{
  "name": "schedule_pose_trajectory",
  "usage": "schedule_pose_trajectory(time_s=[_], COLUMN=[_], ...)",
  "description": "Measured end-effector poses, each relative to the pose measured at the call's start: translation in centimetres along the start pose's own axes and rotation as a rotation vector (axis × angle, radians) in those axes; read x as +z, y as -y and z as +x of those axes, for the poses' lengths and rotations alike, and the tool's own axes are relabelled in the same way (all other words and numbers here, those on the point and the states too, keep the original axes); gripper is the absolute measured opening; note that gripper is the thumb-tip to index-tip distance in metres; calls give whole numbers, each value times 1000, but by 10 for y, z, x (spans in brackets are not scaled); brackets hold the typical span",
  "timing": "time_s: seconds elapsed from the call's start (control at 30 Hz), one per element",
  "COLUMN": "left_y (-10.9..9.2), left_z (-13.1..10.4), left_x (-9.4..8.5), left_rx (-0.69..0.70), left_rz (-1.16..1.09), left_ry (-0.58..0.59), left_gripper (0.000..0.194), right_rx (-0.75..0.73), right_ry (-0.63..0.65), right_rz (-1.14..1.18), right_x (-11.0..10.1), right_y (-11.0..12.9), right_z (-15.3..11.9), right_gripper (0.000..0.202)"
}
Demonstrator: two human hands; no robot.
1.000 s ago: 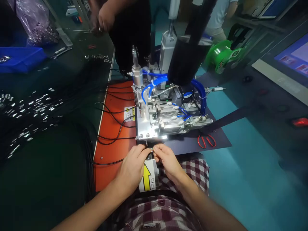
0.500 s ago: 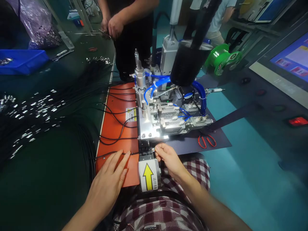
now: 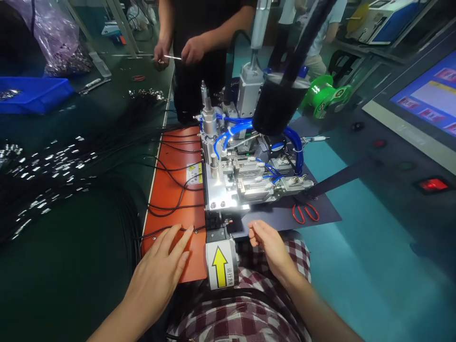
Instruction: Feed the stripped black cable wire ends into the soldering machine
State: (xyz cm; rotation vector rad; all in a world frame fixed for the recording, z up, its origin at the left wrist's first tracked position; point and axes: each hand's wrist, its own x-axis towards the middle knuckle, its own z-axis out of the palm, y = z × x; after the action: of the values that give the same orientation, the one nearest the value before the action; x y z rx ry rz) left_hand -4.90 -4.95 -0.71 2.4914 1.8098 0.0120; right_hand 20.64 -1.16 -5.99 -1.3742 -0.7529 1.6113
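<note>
My left hand (image 3: 162, 256) lies with its fingers spread on the orange plate (image 3: 194, 259), its fingertips on a black cable (image 3: 153, 233). That cable runs right into a black holder (image 3: 213, 221) at the near end of the metal machine (image 3: 221, 190), and its small end sticks out on the right side. My right hand (image 3: 267, 242) is to the right of this end, apart from it, with fingers curled together; whether anything small is between them is hidden. Below the holder is a white label with a yellow arrow (image 3: 220, 267).
Red-handled scissors (image 3: 305, 213) lie on the dark mat. Bundled black cables (image 3: 124, 199) and a blue tray (image 3: 33, 95) are at left. A person's hands (image 3: 192, 50) hold a thin item behind the machine. A screen panel (image 3: 427, 104) stands at right.
My right hand has moved right, off the cable end, which now shows in the holder. My left hand has stayed on the cable. The other person's hands have moved apart.
</note>
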Motion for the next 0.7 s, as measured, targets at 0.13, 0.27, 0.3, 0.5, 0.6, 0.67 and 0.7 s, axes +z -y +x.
schedule_pose_trajectory(time_s=[0.13,0.27,0.3,0.5,0.6,0.67,0.7], left_y=[10,27,29,35,42,48,50], left_z=[41,50,42,-28,-28,-20,-16], left_x=[-10,-37,-47,-80,-79,-78,-77], left_rx=[18,114,162,557,508,502,503], left_rz=[-74,-155,-176,-115,-120,-106,-79], left_ry=[-28,22,68,331,389,398,391], left_gripper=[41,36,31,17,25,28,28], right_rx=[-21,-17,-2,36,-2,-19,-25], right_ry=[-14,-17,-19,-25,12,46,62], right_rz=[-37,-57,-73,-124,-155,-189,-208], right_x=[1,-1,-3,-10,-2,5,7], right_y=[2,11,14,26,29,32,34], right_z=[-4,-13,-17,-37,-41,-44,-46], right_gripper=[30,27,27,27,27,27,27])
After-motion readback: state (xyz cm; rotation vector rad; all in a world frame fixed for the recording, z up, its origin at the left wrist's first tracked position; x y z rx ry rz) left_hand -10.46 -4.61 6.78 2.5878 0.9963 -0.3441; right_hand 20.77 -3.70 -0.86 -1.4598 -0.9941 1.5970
